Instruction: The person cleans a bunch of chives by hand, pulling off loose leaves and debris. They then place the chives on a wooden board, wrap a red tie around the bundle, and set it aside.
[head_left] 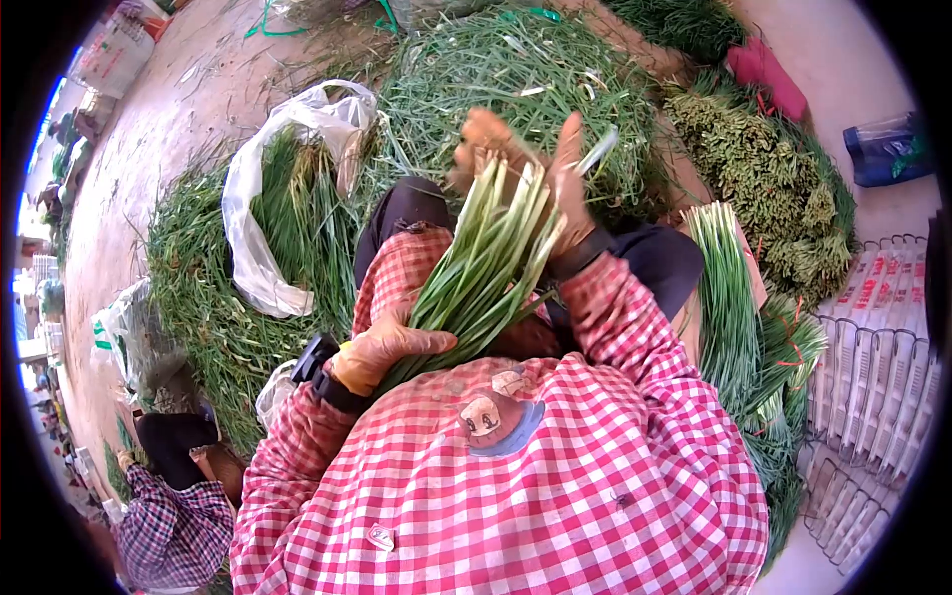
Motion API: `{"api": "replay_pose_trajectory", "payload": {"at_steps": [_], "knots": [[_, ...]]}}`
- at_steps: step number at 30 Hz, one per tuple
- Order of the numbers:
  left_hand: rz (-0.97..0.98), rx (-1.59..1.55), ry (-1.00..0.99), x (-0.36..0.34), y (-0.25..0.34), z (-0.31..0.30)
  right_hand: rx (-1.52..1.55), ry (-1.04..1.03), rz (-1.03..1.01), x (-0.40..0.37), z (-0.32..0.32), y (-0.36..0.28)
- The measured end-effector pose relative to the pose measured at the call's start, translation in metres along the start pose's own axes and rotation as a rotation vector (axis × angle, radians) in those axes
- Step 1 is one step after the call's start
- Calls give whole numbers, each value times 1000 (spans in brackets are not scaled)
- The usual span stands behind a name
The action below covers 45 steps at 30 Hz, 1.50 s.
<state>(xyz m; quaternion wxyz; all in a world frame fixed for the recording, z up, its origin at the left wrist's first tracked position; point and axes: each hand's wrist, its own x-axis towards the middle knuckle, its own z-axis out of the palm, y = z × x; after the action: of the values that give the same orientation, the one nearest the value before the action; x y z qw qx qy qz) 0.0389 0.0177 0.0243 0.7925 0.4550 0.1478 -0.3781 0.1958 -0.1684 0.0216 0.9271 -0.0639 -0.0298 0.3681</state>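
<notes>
My left hand (397, 347), in a thin glove, is closed round the green leaves of a bunch of garlic chives (476, 263). The bunch slants up over my lap, its pale stem ends towards the upper right. At those ends is my gloved right hand (568, 203), its fingers and thumb spread apart. Part of its palm is hidden behind the stems, and its fingertips are blurred. One pale stalk (598, 151) sticks out beside the thumb.
Loose green leaves (516, 69) are heaped before my knees. An open white plastic bag (253, 228) holds more greens at left. On my right lie tidy chives (724, 288), tied bundles (764, 169) and stacked white crates (873, 387). Another person (174, 526) sits at lower left.
</notes>
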Motion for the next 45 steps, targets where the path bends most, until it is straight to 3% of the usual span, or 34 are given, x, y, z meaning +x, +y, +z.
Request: {"api": "replay_pose_trajectory", "payload": {"at_steps": [2,3,4,5,6,7,8,10,12,13,14,15,19,24,27,30,31,32,34,35,37,39,40,42,43,44,45], "knots": [[56,-8,11,-3,-3,6,-461,96,6,5,10,-27],[66,-35,29,-6,-2,10,-899,19,-226,9,13,-32],[77,-59,46,-9,-2,12,-876,59,-110,11,25,-45],[77,-25,98,-9,-7,6,-786,199,-159,7,42,-47],[67,-34,115,-10,-9,4,-648,41,-112,6,47,-65],[59,-45,133,-11,-10,2,-697,-47,-150,6,55,-85],[52,-56,151,-11,-11,1,-578,-377,2,7,59,-118],[75,-72,193,-16,-12,3,-1393,43,-436,-18,82,-134],[91,-81,227,-18,-15,1,-2269,233,-1052,3,66,-97],[83,-46,248,-17,-17,-2,-2580,235,-841,-7,44,-95],[96,46,294,-16,-18,-6,-2464,131,-583,-15,57,-73],[122,33,288,-13,-20,-6,-2570,-134,-563,-22,70,-54],[142,9,280,-16,-18,2,-2648,-145,-464,-33,44,6],[130,22,252,-28,-14,3,-2291,-80,-165,-42,40,15],[157,-141,167,-31,-12,5,-2359,-23,-453,-37,23,22],[178,-241,93,-29,-21,-1,-2437,-67,-452,-18,2,1],[180,-253,89,-28,-24,-2,-2339,-1,-306,-19,15,-7],[185,-267,86,-27,-25,-2,-2173,13,-327,-16,12,-12],[188,-275,81,-28,-24,1,-1510,215,-302,-7,-5,-22],[192,-275,71,-28,-26,-1,-1483,24,-524,1,-16,-39],[190,-275,73,-27,-28,-6,-1511,317,-650,12,-21,-74],[168,-278,99,-28,-32,-10,-1939,549,-556,12,-34,-116],[191,-259,114,-29,-30,-8,-2601,816,-323,-1,-6,-115],[246,-225,140,-28,-26,-3,-2737,759,-570,-15,-25,-118],[266,-169,157,-27,-31,-10,-2423,600,-570,-22,1,-98],[276,-151,189,-27,-31,-8,-1729,541,-356,-31,17,-73],[278,-125,220,-28,-30,-5,-1461,471,-20,-45,43,-56]]}}
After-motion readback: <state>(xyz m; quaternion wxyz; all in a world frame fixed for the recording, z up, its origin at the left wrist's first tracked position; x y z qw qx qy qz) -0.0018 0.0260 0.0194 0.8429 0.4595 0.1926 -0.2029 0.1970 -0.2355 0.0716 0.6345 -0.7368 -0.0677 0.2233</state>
